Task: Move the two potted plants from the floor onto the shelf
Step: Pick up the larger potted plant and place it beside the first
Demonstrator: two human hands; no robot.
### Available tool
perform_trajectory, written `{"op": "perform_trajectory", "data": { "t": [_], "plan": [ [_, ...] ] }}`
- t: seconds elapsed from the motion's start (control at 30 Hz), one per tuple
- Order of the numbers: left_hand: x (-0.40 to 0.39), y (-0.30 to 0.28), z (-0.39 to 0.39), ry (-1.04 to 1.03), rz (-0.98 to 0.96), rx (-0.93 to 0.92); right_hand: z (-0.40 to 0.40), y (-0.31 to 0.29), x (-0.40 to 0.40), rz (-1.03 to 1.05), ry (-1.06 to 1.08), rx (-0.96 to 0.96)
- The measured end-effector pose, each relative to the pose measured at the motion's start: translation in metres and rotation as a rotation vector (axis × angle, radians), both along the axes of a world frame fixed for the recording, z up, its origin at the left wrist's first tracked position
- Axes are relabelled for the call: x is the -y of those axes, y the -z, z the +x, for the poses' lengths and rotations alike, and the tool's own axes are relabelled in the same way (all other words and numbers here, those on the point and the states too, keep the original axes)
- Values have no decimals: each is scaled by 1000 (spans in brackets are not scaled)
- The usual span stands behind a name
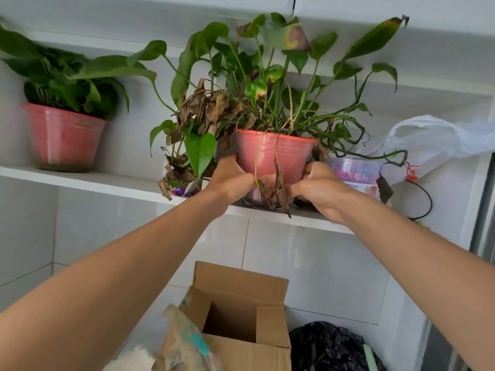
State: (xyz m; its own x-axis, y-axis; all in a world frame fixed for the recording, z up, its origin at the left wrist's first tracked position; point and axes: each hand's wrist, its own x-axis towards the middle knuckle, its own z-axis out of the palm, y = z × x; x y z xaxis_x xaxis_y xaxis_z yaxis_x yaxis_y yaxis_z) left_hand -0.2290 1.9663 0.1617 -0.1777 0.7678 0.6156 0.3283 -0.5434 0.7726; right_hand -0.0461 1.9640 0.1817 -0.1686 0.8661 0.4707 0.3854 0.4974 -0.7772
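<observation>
A red plastic pot point(276, 153) with long green stems and dry brown leaves is at the white shelf point(88, 180), right of centre. My left hand point(231, 179) grips its lower left side and my right hand point(320, 187) grips its lower right side. The pot's base sits at the shelf's front edge; whether it rests on the board I cannot tell. A second red potted plant point(63, 135) stands upright on the shelf at the far left, untouched.
Behind the held pot lie a clear plastic container point(353, 172) and a white plastic bag point(434, 137). Small packets point(187, 190) lie under the hanging leaves. Below the shelf stand an open cardboard box point(241, 322) and a black bag point(326, 346). An upper shelf is close above the leaves.
</observation>
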Motion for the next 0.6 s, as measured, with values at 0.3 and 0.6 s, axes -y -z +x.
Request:
{"op": "perform_trajectory", "data": {
  "t": [0.3,0.6],
  "plan": [
    [0,7,8,114,-5,1,5,12,-7,4,-38,-56],
    [-6,6,8,82,-18,38,6,8,-12,-82,-18,-72]
  ]
}}
